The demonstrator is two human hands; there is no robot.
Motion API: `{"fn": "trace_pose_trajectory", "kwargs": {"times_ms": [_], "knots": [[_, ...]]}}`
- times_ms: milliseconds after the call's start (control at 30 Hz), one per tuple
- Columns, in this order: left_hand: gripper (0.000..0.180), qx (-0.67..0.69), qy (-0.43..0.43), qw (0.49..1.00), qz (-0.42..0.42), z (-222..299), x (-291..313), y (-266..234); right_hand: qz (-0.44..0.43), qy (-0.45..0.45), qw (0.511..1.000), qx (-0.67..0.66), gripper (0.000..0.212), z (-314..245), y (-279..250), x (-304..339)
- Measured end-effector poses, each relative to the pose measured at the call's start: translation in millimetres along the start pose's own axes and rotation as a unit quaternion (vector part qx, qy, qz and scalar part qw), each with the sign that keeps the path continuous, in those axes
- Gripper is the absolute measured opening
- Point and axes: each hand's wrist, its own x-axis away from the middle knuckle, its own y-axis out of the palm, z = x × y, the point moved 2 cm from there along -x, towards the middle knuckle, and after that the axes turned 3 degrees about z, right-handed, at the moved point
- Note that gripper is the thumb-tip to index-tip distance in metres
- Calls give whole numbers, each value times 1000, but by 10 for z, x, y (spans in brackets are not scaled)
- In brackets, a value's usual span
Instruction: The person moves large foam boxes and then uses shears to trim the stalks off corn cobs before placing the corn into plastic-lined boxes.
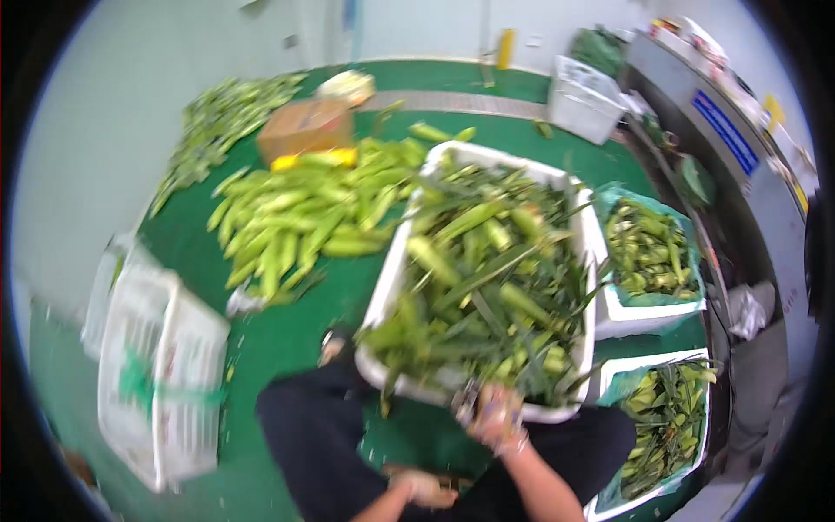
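A big white crate heaped with green corn cobs in their husks stands in front of me on the green floor. My right hand, in a thin glove, is at the crate's near rim, closed on something among the husks; blur hides what it is. My left hand rests low by my dark-trousered knee, fingers curled, seemingly with nothing in it.
A pile of loose corn cobs lies on the floor beyond, with a cardboard box and more husks behind. Two bag-lined crates of corn stand at right. A white sack sits at left, and a white basket far back.
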Motion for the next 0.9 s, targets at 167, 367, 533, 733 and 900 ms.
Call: {"fn": "trace_pose_trajectory", "kwargs": {"times_ms": [167, 367, 533, 733, 900], "knots": [[41, -88, -7, 990, 114, 213, 95, -512, -261, 107, 953, -112, 46, -42, -360, -157], [45, -320, 263, 833, 367, 437, 174, -1131, -45, -60, 997, 8, 40, 440, -38, -311], [44, -299, -26, 948, 109, 481, 82, -1518, 10, 44, 997, 61, 48, 802, -133, -1418], [21, -97, 225, 643, 726, 1040, 1351, -2273, 7, 96, 993, 65, 47, 1142, -76, -1959], [27, 187, 261, 482, 815, 774, 1910, -4004, 8, 76, 996, 37, 36, 1311, -34, -1910]]}}
